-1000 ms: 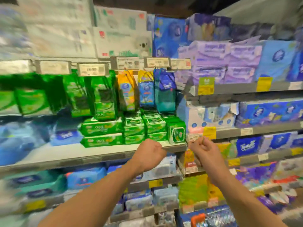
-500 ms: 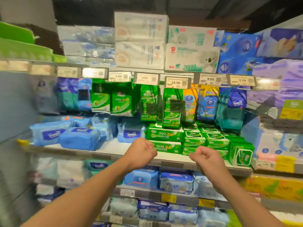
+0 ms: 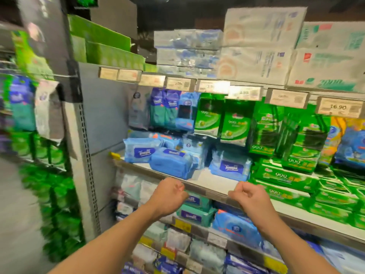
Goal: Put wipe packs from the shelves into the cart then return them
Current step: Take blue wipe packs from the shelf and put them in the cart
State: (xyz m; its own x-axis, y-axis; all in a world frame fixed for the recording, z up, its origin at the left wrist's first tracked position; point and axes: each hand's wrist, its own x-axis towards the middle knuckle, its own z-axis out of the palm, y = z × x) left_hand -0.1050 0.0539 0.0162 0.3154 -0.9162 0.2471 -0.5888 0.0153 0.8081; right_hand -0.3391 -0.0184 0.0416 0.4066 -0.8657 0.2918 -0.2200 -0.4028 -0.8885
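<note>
Blue wipe packs lie on the middle shelf (image 3: 209, 176): a dark blue pack (image 3: 171, 163) at the front, a lighter one (image 3: 141, 150) behind it to the left, another (image 3: 230, 167) to the right. Green wipe packs (image 3: 284, 177) are stacked further right. My left hand (image 3: 167, 196) and my right hand (image 3: 248, 198) are both curled into fists with nothing in them, held side by side just below and in front of the shelf's front edge. No cart is in view.
Hanging blue and green packs (image 3: 223, 119) fill the back of the shelf under price tags (image 3: 339, 109). Cardboard boxes (image 3: 260, 48) sit on top. Lower shelves hold teal and blue packs (image 3: 194, 214). A grey upright (image 3: 85, 155) bounds the bay at left, with green goods beyond.
The view has swung left along the shelves, bringing the blue packs and the grey upright into sight. Both fists have kept their pose in front of me.
</note>
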